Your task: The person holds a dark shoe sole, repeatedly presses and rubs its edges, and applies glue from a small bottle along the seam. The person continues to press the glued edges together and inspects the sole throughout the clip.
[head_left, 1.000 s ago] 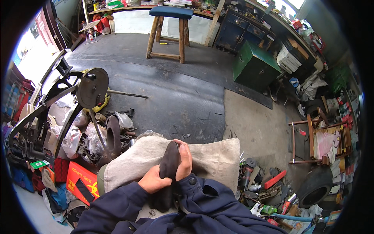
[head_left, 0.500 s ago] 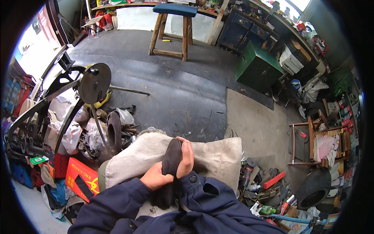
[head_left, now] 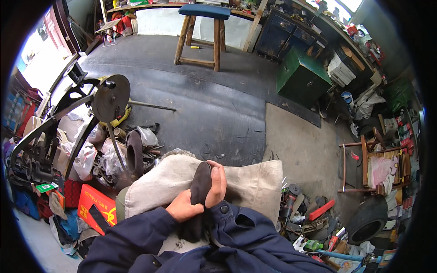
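I hold a dark shoe sole (head_left: 199,184) upright over the beige cloth (head_left: 255,182) spread across my lap, and everything else I place from that cloth. My left hand (head_left: 183,210) is closed around the lower part of the sole, thumb across its face, just at the cloth's near edge. My right hand (head_left: 216,182) is wrapped around the sole's right edge and back, fingers curled shut on it, so both hands grip the same piece and it stands clear of the cloth, nearly on end.

To me this looks like the step of checking or working the sole by hand, pressing along its edge, with no tool taken up. The next move, as I judge it, calls for a steady left hold while the right fingers shift along the rim without letting the piece twist.

Left of the cloth stands a black iron machine with a round wheel (head_left: 110,98). Beyond the cloth, far across the dark floor, is a wooden stool with a blue seat (head_left: 205,11). Right of the cloth lie scattered tools (head_left: 309,214).
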Motion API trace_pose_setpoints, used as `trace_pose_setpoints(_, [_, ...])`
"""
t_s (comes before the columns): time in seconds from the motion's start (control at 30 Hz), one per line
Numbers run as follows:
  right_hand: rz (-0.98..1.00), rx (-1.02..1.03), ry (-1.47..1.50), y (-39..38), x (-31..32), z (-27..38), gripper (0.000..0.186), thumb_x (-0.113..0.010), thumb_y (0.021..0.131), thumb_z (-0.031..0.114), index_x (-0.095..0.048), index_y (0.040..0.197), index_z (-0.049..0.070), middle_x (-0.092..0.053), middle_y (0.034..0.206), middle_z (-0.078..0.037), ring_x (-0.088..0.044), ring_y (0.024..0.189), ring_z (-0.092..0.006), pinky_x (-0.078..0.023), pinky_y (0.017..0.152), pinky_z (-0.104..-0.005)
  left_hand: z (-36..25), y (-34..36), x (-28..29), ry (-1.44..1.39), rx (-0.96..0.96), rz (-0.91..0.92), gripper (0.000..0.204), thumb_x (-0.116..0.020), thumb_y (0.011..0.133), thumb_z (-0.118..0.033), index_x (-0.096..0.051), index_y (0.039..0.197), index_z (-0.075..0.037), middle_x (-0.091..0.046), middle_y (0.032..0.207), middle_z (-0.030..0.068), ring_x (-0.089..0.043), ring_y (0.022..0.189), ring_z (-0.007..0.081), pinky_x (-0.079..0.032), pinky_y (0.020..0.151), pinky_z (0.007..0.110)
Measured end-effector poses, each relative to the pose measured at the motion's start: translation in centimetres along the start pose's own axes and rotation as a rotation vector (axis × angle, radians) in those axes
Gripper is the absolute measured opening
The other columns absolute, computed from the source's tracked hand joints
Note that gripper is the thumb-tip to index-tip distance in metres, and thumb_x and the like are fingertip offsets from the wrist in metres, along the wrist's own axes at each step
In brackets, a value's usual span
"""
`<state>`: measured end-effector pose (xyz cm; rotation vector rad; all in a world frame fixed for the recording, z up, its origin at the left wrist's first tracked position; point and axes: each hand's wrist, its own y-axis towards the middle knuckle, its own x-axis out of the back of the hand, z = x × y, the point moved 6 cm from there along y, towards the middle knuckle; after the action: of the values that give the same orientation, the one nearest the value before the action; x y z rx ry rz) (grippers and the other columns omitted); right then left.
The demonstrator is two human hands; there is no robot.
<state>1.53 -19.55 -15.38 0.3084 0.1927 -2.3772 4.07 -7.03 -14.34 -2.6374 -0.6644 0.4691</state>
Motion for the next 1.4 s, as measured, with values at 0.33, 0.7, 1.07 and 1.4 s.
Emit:
trace_pose_setpoints(0.33, [0.058,-0.110,0.251,-0.6,-0.5,0.4,0.043,-0.048,0.103,0.036,-0.056,0.127,0.001,-0.060,0.115,-0.005,-0.054,0.103,-0.0113,-0.042,0.095,-0.0245,-0.3,-0.6,0.1,-0.108,-0.019,-0.008,0.042,-0.064,0.077,-0.002,-0.059,0.119,0.003,-0.067,0.105,0.0046,-0.061,0.096,0.0131,-0.050,0.087,0.028])
trace_pose_setpoints(0.7, [0.029,-0.051,0.077,-0.1,-0.1,-0.4,0.046,-0.046,0.103,0.037,-0.056,0.126,-0.001,-0.059,0.119,-0.007,-0.054,0.108,-0.0144,-0.040,0.099,-0.0276,-0.1,0.3,0.2,0.010,-0.031,-0.013,0.042,-0.064,0.079,-0.005,-0.058,0.120,0.001,-0.064,0.105,0.0015,-0.059,0.097,0.0109,-0.049,0.086,0.028])
trace_pose_setpoints(1.07, [0.068,-0.107,0.267,-0.6,-0.5,0.5,0.045,-0.049,0.102,0.036,-0.054,0.129,0.000,-0.058,0.120,-0.007,-0.053,0.108,-0.0132,-0.041,0.099,-0.0263,-0.8,-0.6,-0.1,-0.112,-0.035,-0.010,0.039,-0.063,0.079,-0.004,-0.060,0.117,0.002,-0.065,0.106,0.0018,-0.060,0.096,0.0109,-0.049,0.086,0.028])
trace_pose_setpoints(1.4, [0.047,-0.048,0.149,-0.3,-0.4,0.1,0.047,-0.047,0.102,0.037,-0.055,0.127,-0.001,-0.058,0.121,-0.008,-0.054,0.111,-0.0164,-0.040,0.101,-0.0286,-0.5,0.1,0.1,-0.070,-0.062,-0.008,0.042,-0.062,0.079,-0.004,-0.058,0.120,0.001,-0.064,0.106,0.0013,-0.058,0.098,0.0108,-0.048,0.088,0.027])
